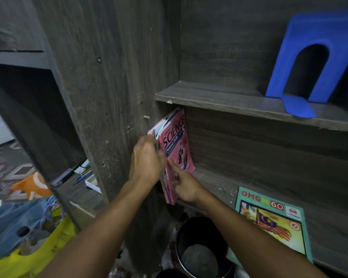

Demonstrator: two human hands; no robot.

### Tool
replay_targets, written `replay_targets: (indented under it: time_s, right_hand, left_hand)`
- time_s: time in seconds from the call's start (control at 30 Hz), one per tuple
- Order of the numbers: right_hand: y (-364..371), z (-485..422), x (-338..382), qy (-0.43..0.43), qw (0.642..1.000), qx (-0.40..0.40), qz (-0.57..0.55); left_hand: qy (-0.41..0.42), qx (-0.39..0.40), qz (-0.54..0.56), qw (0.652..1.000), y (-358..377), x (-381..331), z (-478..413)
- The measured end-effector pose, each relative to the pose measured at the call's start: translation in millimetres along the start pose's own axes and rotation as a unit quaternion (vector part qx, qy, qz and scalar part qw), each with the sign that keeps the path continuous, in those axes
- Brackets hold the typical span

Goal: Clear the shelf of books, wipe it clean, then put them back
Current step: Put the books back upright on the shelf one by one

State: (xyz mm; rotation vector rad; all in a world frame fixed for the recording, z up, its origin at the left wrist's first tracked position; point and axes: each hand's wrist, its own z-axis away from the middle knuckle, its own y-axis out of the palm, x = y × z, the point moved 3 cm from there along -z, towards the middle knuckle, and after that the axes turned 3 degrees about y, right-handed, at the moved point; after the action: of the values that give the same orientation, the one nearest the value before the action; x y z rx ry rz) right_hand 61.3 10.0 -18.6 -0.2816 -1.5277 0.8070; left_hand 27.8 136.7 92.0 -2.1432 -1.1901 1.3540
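The left hand [147,157] hides its fingertips and most spines of the books [177,141].

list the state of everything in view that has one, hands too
pink science books, upright at the lower shelf's left end
left hand, grips their spines
right hand, holds their lower edge
teal OMG book, flat on the lower shelf
blue metal bookend, upright on the upper shelf
black bucket, grey cloth inside
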Motion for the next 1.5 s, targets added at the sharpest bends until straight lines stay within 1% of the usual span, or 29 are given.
replay_targets:
  time_s: [0.13,0.2,0.27,0.37,0.47,0.67,0.87,1.03,1.17,1.33,1.43,1.5]
  right_hand:
    - [4,0,-4,0.017,0.998,-0.001,-0.054]
    - [10,2,-6,0.024,0.997,0.023,-0.069]
    - [14,7,-2,0.029,0.994,0.03,-0.096]
    - [23,21,10,0.01,0.993,0.031,-0.112]
    - [38,45,22,-0.009,0.996,-0.009,-0.087]
    - [61,107,31,-0.048,0.99,-0.077,-0.105]
    - [58,156,47,-0.095,0.975,-0.132,-0.153]
    - [46,171,37,-0.078,0.97,-0.16,-0.164]
    - [32,159,18,-0.052,0.97,-0.179,-0.155]
    - [15,119,-9,-0.023,0.975,-0.183,-0.123]
    - [11,82,-23,-0.002,0.977,-0.185,-0.108]
    - [13,58,-27,0.018,0.977,-0.177,-0.118]
  left_hand:
    - [-0.026,0.035,-0.015,0.999,-14,-1,-1]
    - [-0.031,0.09,-0.06,0.994,-22,-6,-7]
    - [-0.046,0.135,-0.105,0.984,-31,-11,-15]
    - [-0.075,0.15,-0.102,0.981,-53,-14,-17]
    - [-0.088,0.169,-0.086,0.978,-72,-19,-7]
    - [-0.11,0.192,0.007,0.975,-117,-37,25]
    - [-0.054,0.199,0.022,0.978,-153,-74,54]
    - [-0.039,0.215,0.045,0.975,-142,-86,52]
    - [-0.026,0.214,0.067,0.974,-117,-87,42]
    - [0.001,0.211,0.072,0.975,-72,-75,19]
    - [-0.001,0.188,0.069,0.98,-45,-60,2]
    - [-0.005,0.174,0.066,0.982,-29,-51,-9]
